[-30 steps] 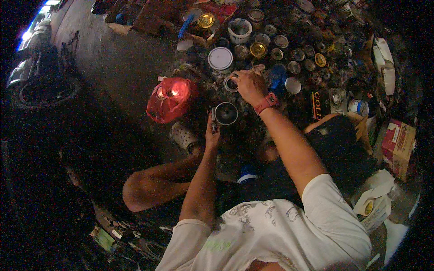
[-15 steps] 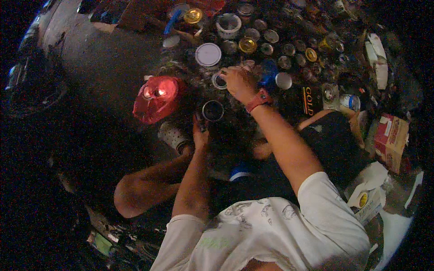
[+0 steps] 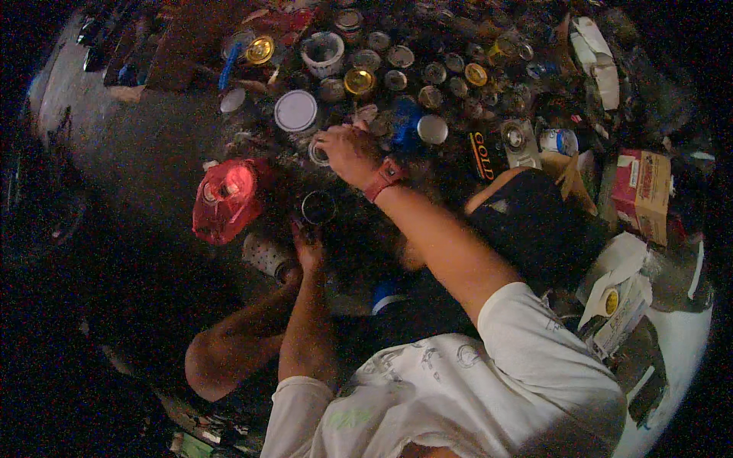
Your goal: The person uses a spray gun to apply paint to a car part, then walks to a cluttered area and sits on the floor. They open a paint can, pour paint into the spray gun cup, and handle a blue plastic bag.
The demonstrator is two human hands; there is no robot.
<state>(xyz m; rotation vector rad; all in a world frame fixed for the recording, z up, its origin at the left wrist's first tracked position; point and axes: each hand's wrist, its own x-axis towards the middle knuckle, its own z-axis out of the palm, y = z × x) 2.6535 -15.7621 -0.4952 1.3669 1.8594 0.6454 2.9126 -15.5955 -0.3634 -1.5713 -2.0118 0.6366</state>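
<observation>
My left hand (image 3: 308,248), low in the middle, is closed around the side of a dark round can (image 3: 318,207) with an open top and a thin pale rim. Farther off, my right hand (image 3: 350,155) reaches over a small round tin (image 3: 318,156) with a pale rim. Its fingers are bent down at the tin's edge; their tips and anything between them are hidden. A large tin with a white lid (image 3: 295,111) stands just beyond that hand. A red plastic bag (image 3: 210,214) with shiny round shapes lies left of the dark can.
Several tins and jars, including a gold-topped one (image 3: 360,80) and a white bucket (image 3: 322,54), crowd the far side. A blue container (image 3: 406,122) and a white-lidded tin (image 3: 433,130) stand right of my hand. Cardboard boxes (image 3: 640,195) lie at the right.
The whole view has shifted, so things beyond my hands appear farther left and slightly lower. Both hands stay at the same two containers.
</observation>
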